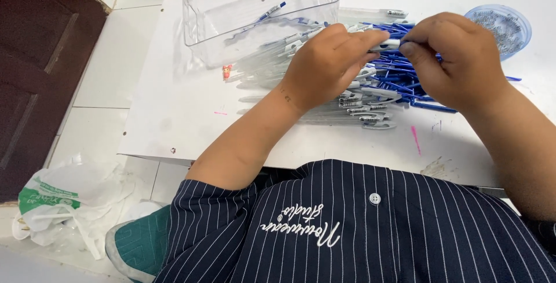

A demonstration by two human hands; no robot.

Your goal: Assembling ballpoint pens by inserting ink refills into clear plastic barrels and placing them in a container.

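Gripping one pen (387, 44) between them, the left hand (327, 63) and right hand (454, 57) pinch its opposite ends directly above the pile of pen parts (370, 95). One clear plastic box (260, 11) stands just behind the pile, holding one pen. One blue bowl (504, 25) sits right of the pile.

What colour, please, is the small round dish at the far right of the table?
The small round dish is translucent light blue, seen in the head view.
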